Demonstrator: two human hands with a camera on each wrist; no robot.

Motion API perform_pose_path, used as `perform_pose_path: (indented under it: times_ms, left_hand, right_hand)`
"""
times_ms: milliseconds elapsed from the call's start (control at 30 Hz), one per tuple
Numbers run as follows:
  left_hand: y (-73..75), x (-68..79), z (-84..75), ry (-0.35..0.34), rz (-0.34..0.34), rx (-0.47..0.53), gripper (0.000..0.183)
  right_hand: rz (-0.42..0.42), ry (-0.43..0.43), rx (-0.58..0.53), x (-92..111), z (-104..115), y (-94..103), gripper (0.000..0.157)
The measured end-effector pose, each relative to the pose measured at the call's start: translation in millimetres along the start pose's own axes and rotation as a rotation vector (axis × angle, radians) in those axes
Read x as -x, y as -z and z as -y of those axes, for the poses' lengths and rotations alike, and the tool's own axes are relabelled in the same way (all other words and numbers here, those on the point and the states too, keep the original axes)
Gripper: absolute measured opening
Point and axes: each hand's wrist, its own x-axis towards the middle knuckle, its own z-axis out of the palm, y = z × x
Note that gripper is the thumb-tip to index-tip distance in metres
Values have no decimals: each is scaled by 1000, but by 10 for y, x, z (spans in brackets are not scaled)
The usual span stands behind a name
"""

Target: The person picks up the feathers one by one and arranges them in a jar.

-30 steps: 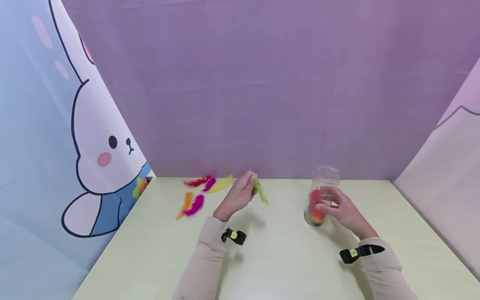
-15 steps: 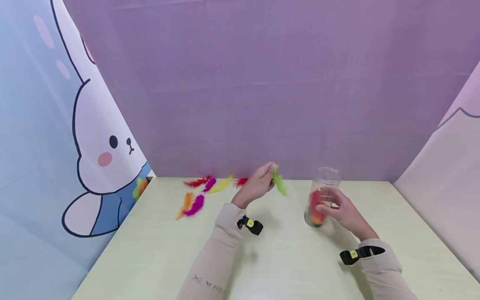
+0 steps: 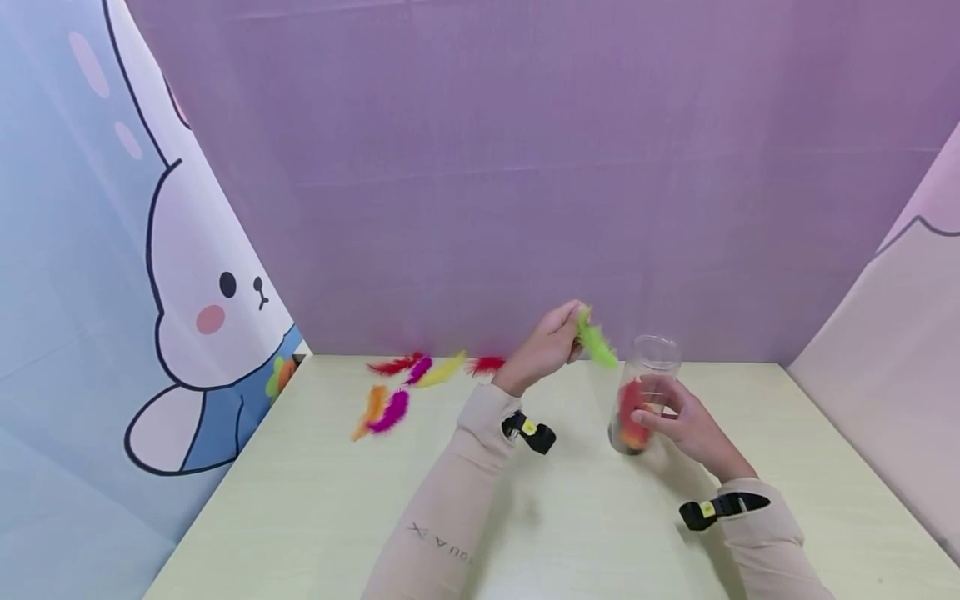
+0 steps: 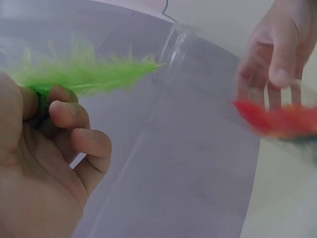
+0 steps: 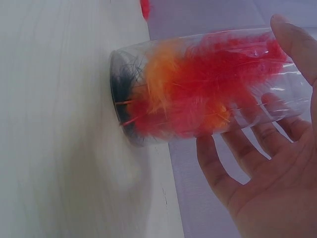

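Observation:
A bright green feather (image 3: 597,342) is pinched at one end by my left hand (image 3: 546,346), raised at the table's back edge just left of the jar. In the left wrist view the feather (image 4: 94,74) points its tip toward the jar's mouth (image 4: 176,49). My right hand (image 3: 686,421) holds the clear jar (image 3: 654,354) around its side, thumb and fingers curled about it. Red and orange feathers (image 5: 213,69) fill much of the jar, with something dark at its bottom (image 5: 126,94).
Several loose feathers lie at the back left of the pale table (image 3: 315,517): red (image 3: 395,364), yellow (image 3: 444,369), orange (image 3: 371,410) and magenta (image 3: 391,411). Another red feather (image 3: 487,365) lies behind the left forearm. A purple cloth (image 3: 480,183) hangs behind the table.
My left hand has risen and moved right with the green feather, nearing the jar, uncovering a red feather behind it. The right hand and jar have stayed in place.

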Motion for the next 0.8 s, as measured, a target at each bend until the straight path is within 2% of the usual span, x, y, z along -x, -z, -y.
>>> perform_pose_path:
  times_ms: [200,467,633,800]
  left_hand:
    - [-146,-167,-81,-15,-32,14,29]
    - [-307,-340,-78,-42,-16,8,29]
    - [-373,-413,-21,-30,-25,-23,30]
    - [-436,-448,47,15,-41,-78,30]
  right_hand:
    - [8,-20,7,3,17,3,55]
    - [9,-32,22,-3,0,13,56]
    - [12,-27,15,-18,-26,15,56]
    - [16,-44,18,-37,-59,18,58]
